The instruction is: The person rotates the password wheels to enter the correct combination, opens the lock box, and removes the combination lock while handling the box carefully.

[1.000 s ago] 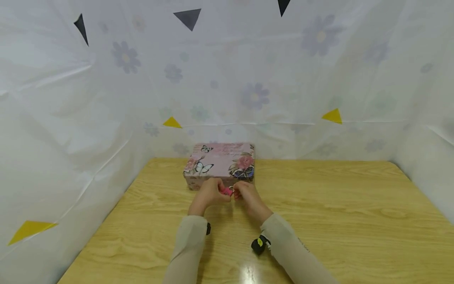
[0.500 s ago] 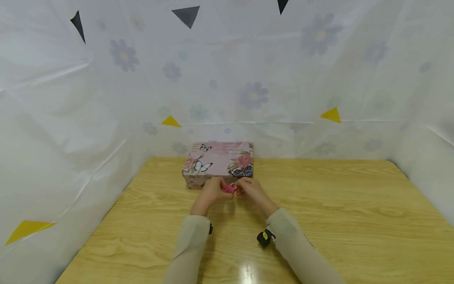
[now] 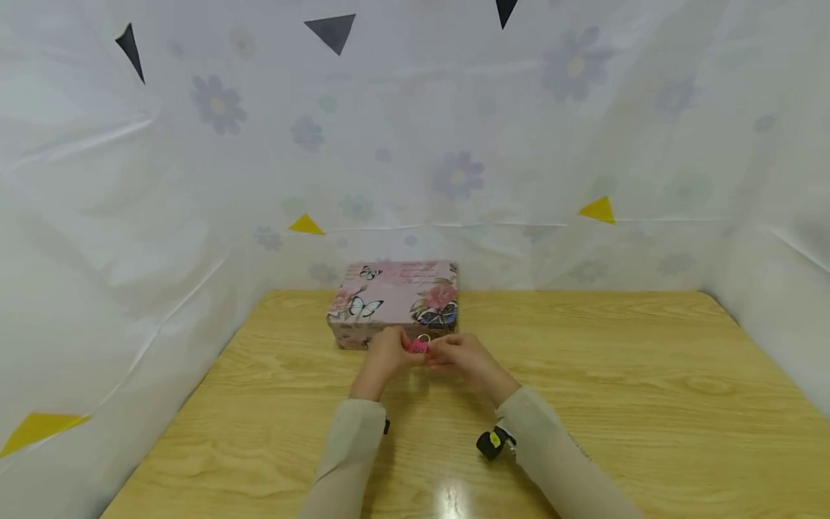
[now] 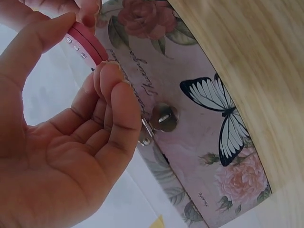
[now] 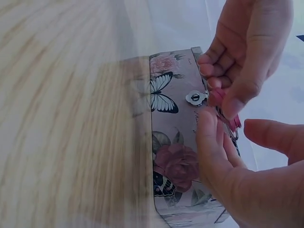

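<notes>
A small pink combination padlock (image 3: 418, 347) with number dials is pinched between the thumb and fingertips of my left hand (image 3: 384, 360). Its metal shackle (image 3: 424, 337) shows at the upper side in the head view. Close on the right is my right hand (image 3: 472, 362); in the right wrist view its thumb and fingers are spread on either side of the padlock, and whether they touch it is unclear. Just behind both hands lies a closed pink box (image 3: 389, 290) printed with roses and butterflies. A metal clasp (image 4: 165, 117) sits on its front, near the padlock.
The box stands near the back of a wooden table (image 3: 583, 375). White flower-printed sheeting (image 3: 519, 144) hangs behind and along both sides. Black wrist cameras, one marked yellow (image 3: 493, 442), hang under the sleeves.
My right hand has shifted off the shackle, lower along the padlock's right side, with its fingers loosened. The left hand keeps its pinch on the padlock. The head view has shifted slightly.
</notes>
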`<action>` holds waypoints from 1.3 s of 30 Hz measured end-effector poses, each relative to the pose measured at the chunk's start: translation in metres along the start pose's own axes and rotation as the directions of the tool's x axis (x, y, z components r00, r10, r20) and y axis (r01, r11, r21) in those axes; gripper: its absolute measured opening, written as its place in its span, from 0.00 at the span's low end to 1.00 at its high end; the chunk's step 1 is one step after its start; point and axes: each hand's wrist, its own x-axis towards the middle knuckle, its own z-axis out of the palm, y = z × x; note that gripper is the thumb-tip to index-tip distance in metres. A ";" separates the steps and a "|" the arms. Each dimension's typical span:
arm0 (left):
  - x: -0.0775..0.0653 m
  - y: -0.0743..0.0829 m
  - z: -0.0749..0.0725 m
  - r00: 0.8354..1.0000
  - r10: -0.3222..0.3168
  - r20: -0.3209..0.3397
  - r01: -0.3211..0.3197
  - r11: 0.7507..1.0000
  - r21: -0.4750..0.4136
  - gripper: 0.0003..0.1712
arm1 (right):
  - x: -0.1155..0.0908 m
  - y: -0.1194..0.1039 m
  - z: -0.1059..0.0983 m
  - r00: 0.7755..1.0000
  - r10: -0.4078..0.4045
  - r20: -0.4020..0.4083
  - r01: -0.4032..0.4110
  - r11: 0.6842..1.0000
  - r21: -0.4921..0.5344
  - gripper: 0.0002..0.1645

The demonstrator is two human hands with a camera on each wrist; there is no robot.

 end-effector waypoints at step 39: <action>0.011 0.045 0.056 0.971 0.176 0.164 -0.124 0.950 -0.287 0.21 | -0.028 -0.020 -0.066 0.932 -0.040 -0.360 -0.064 0.960 -0.272 0.13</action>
